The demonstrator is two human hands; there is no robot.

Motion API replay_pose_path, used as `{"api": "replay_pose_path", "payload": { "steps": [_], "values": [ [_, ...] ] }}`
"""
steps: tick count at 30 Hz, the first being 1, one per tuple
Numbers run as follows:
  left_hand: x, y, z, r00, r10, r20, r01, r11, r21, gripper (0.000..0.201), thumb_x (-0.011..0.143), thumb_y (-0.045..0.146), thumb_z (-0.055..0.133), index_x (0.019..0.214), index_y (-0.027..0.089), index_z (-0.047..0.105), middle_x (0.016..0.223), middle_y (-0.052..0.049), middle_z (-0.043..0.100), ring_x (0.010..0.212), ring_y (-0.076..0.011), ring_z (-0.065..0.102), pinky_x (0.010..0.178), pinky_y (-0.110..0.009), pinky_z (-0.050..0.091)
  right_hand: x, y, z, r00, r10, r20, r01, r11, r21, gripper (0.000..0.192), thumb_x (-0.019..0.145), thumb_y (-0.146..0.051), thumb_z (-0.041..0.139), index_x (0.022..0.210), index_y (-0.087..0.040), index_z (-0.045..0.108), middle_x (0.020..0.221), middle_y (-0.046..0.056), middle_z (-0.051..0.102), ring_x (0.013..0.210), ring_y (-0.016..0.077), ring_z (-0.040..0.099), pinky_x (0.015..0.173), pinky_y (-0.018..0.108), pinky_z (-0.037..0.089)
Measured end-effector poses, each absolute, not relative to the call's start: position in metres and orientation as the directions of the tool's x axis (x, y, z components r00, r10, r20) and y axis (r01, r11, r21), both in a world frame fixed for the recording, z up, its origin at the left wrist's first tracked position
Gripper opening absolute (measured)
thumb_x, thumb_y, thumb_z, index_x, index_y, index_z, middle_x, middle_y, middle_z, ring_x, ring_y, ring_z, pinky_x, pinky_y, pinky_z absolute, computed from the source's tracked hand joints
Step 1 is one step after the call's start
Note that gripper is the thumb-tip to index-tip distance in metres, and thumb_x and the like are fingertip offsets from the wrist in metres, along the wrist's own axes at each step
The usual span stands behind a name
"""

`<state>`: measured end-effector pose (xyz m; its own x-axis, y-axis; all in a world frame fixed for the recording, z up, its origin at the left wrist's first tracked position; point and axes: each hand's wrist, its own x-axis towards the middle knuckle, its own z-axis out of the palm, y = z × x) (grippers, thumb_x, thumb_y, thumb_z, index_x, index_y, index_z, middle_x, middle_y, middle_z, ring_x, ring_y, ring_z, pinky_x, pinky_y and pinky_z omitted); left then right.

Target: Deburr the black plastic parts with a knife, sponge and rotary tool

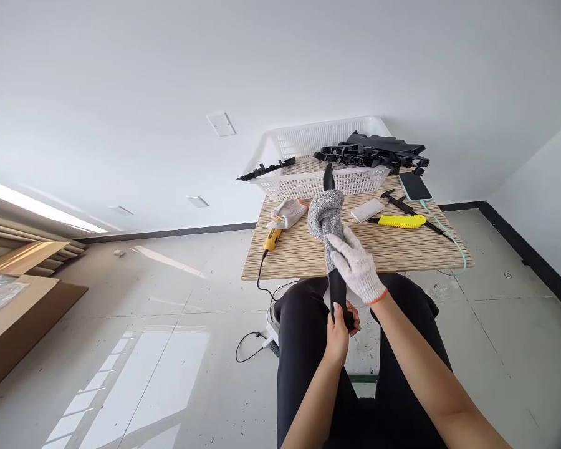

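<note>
An open cardboard box [32, 337] stands on the pale floor [168, 374] at far left, with clear plastic showing inside it. Further right, two flat covers [197, 202] [221, 124] sit on the white wall [144, 81]. At the left side of the striped table [294, 255], a yellow tool [273, 239] lies with its black cord hanging over the front edge, its upper end against a loose white glove [292, 214]. Behind them stands a white basket [308, 188]; a narrow black part [267, 168] lies across its left corner, and a heap of black parts [374, 153] fills its right side and reaches over the rim. In the middle, above the person's lap and the table's front edge, is a long black piece [337, 290] with a grey cloth [325, 212] bunched around it, both ends showing. The bare left hand [338, 327] is closed around its lower end. The gloved right hand [355, 265] rests its fingers on the cloth; whether they close round it cannot be told. To the right lie a small white block [367, 210], a yellow-handled knife [402, 221], a black caliper [397, 201] partly behind the knife, and a phone [414, 186] with a pale green cable [444, 227] running over the edge.
</note>
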<state>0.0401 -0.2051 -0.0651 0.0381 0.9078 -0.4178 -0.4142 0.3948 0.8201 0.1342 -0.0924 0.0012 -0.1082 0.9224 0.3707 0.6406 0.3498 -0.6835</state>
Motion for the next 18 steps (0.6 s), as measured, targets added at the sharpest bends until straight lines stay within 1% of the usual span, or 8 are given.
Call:
{"api": "replay_pose_path", "payload": {
  "steps": [2,4,6,9,11,14,16,18],
  "values": [
    [0.039,-0.206,-0.070,0.023,0.897,-0.442,-0.404,0.413,0.816,0.069,0.079,0.088,0.048,0.084,0.020,0.057,0.071,-0.001,0.055,0.059,-0.0122,0.047,0.053,-0.025,0.035,0.129,-0.111,0.000,-0.113,0.907,0.405,0.690,0.365,-0.625,0.042,0.102,-0.041,0.049,0.140,-0.030,0.065,0.167,0.006,0.036,0.147,0.0273,0.046,0.115,0.040,0.048],
    [0.038,-0.207,-0.077,-0.034,0.872,-0.489,-0.385,0.440,0.812,0.067,0.078,0.088,0.051,0.084,0.022,0.058,0.072,-0.003,0.057,0.060,-0.0149,0.051,0.054,-0.028,0.039,0.121,-0.130,-0.002,-0.125,0.901,0.415,0.744,0.362,-0.561,0.043,0.101,-0.038,0.051,0.141,-0.028,0.064,0.163,0.006,0.043,0.145,0.0311,0.047,0.117,0.046,0.046],
    [0.036,-0.208,-0.084,-0.108,0.840,-0.532,-0.381,0.460,0.802,0.059,0.075,0.083,0.061,0.090,0.025,0.061,0.080,-0.006,0.062,0.069,-0.0191,0.059,0.059,-0.031,0.046,0.112,-0.144,-0.004,-0.158,0.913,0.376,0.783,0.348,-0.516,0.049,0.100,-0.034,0.051,0.148,-0.027,0.057,0.161,0.006,0.046,0.146,0.0361,0.045,0.112,0.052,0.050],
    [0.035,-0.207,-0.090,-0.145,0.811,-0.567,-0.430,0.464,0.774,0.054,0.072,0.075,0.070,0.095,0.028,0.062,0.094,-0.008,0.067,0.086,-0.0224,0.067,0.066,-0.032,0.051,0.101,-0.149,-0.003,-0.172,0.932,0.319,0.824,0.313,-0.472,0.057,0.100,-0.032,0.048,0.157,-0.023,0.045,0.165,0.010,0.039,0.147,0.0422,0.040,0.101,0.057,0.055],
    [0.036,-0.206,-0.088,-0.125,0.808,-0.576,-0.447,0.472,0.759,0.058,0.073,0.080,0.065,0.092,0.025,0.060,0.084,-0.006,0.065,0.076,-0.0199,0.064,0.059,-0.029,0.047,0.098,-0.139,0.001,-0.183,0.929,0.322,0.846,0.316,-0.429,0.060,0.101,-0.033,0.046,0.159,-0.018,0.041,0.167,0.012,0.034,0.149,0.0437,0.037,0.099,0.058,0.056],
    [0.037,-0.204,-0.079,-0.047,0.839,-0.542,-0.453,0.466,0.760,0.067,0.077,0.088,0.052,0.082,0.021,0.056,0.064,-0.001,0.055,0.053,-0.0122,0.049,0.047,-0.024,0.033,0.097,-0.111,0.011,-0.206,0.911,0.359,0.872,0.337,-0.356,0.062,0.102,-0.040,0.045,0.158,-0.014,0.042,0.166,0.012,0.036,0.148,0.0422,0.038,0.098,0.052,0.057],
    [0.037,-0.203,-0.073,-0.006,0.860,-0.510,-0.473,0.447,0.759,0.070,0.079,0.088,0.048,0.083,0.018,0.055,0.063,0.000,0.054,0.049,-0.0089,0.044,0.046,-0.022,0.028,0.096,-0.089,0.017,-0.214,0.899,0.383,0.880,0.348,-0.323,0.062,0.103,-0.045,0.044,0.156,-0.013,0.045,0.164,0.012,0.040,0.145,0.0411,0.042,0.095,0.048,0.059],
    [0.036,-0.203,-0.069,0.008,0.867,-0.498,-0.494,0.436,0.752,0.069,0.082,0.086,0.048,0.088,0.018,0.055,0.065,0.001,0.056,0.049,-0.0077,0.045,0.046,-0.021,0.027,0.095,-0.069,0.024,-0.211,0.888,0.408,0.890,0.347,-0.295,0.062,0.104,-0.047,0.040,0.155,-0.012,0.047,0.162,0.012,0.043,0.142,0.0405,0.045,0.093,0.046,0.059]
  ]
}}
